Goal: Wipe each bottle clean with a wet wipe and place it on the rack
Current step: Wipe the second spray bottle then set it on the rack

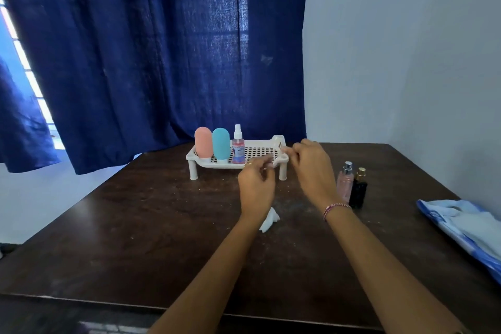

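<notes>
A white perforated rack (279, 141) stands at the back of the dark table. On its left end stand a pink bottle (203, 142), a teal bottle (221, 144) and a clear spray bottle (238, 150) with pink liquid. A pink perfume bottle (344, 182) and a black bottle (358, 192) with a gold cap stand on the table to the right. My left hand (256, 187) and my right hand (314, 168) are raised in front of the rack's right end. Both pinch a small white wet wipe (274, 162) between them; it is blurred.
A crumpled white wipe (269, 221) lies on the table (135, 225) just under my left wrist. A blue and white packet (466, 225) lies at the right edge. A blue curtain hangs behind the table, with a white wall to its right.
</notes>
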Demonstrator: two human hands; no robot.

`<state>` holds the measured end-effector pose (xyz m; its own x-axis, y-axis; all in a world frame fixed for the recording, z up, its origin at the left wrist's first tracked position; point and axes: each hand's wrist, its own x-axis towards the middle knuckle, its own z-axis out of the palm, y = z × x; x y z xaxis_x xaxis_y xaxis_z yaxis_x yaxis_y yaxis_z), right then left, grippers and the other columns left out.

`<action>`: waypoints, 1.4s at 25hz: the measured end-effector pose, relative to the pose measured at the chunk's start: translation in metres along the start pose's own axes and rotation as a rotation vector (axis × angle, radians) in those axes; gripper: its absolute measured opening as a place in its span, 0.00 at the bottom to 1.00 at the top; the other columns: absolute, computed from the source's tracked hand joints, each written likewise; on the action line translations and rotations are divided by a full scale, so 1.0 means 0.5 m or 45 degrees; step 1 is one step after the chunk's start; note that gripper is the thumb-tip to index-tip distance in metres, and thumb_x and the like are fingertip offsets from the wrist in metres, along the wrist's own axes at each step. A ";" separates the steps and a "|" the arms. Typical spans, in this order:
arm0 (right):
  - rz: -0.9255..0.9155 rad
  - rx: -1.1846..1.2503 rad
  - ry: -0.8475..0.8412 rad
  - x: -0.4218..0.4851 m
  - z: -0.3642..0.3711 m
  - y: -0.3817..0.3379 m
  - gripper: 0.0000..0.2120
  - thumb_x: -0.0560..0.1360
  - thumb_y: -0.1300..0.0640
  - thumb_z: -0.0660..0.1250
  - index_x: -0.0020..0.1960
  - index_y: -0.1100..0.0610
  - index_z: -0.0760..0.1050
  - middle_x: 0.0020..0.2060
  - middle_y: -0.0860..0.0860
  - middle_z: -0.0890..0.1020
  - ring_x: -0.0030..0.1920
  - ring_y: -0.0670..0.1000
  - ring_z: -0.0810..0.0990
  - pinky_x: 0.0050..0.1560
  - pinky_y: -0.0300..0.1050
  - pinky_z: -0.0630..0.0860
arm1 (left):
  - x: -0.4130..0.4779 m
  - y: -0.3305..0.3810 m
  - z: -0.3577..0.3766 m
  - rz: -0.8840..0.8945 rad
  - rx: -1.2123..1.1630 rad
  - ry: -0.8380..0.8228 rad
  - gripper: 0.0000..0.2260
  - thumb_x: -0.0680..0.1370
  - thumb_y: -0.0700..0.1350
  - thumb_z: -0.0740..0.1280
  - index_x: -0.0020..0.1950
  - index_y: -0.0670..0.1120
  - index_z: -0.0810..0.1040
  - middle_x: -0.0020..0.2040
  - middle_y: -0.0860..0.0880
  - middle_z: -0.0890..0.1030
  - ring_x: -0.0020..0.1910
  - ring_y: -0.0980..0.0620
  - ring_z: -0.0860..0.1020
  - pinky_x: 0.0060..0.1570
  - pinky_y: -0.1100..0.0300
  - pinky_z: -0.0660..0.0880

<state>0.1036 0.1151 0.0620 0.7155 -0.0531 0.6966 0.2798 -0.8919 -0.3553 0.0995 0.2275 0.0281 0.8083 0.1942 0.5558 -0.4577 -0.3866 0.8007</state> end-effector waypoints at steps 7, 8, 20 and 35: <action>0.069 -0.223 -0.017 -0.004 -0.110 0.096 0.09 0.73 0.69 0.63 0.52 0.63 0.78 0.48 0.57 0.77 0.50 0.55 0.75 0.48 0.46 0.75 | -0.035 0.083 0.103 0.056 -0.042 -0.222 0.11 0.77 0.39 0.65 0.59 0.42 0.80 0.56 0.47 0.81 0.52 0.57 0.77 0.55 0.70 0.71; 0.097 -0.249 -0.030 -0.007 -0.120 0.107 0.09 0.73 0.68 0.65 0.52 0.63 0.78 0.48 0.57 0.78 0.50 0.54 0.75 0.47 0.46 0.75 | -0.036 0.089 0.118 0.044 -0.023 -0.264 0.11 0.77 0.38 0.65 0.59 0.42 0.80 0.56 0.47 0.81 0.50 0.59 0.77 0.52 0.74 0.70; 0.318 -0.189 -0.183 -0.015 -0.130 0.141 0.09 0.74 0.66 0.65 0.53 0.63 0.79 0.48 0.59 0.82 0.50 0.56 0.80 0.54 0.49 0.77 | -0.017 0.116 0.203 -0.016 0.097 -0.521 0.13 0.75 0.34 0.66 0.58 0.41 0.80 0.55 0.45 0.83 0.54 0.53 0.79 0.51 0.72 0.68; 0.259 0.658 0.048 -0.010 -0.006 0.067 0.13 0.72 0.64 0.70 0.56 0.59 0.79 0.49 0.52 0.83 0.46 0.41 0.80 0.51 0.30 0.74 | 0.047 0.035 0.072 -0.041 -0.025 -0.220 0.10 0.74 0.36 0.69 0.55 0.44 0.82 0.50 0.48 0.83 0.47 0.58 0.79 0.54 0.65 0.76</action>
<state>0.1075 0.0841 0.0487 0.7674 -0.2257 0.6001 0.4226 -0.5258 -0.7382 0.1238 0.1930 0.0472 0.8734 0.0480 0.4847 -0.4365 -0.3644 0.8226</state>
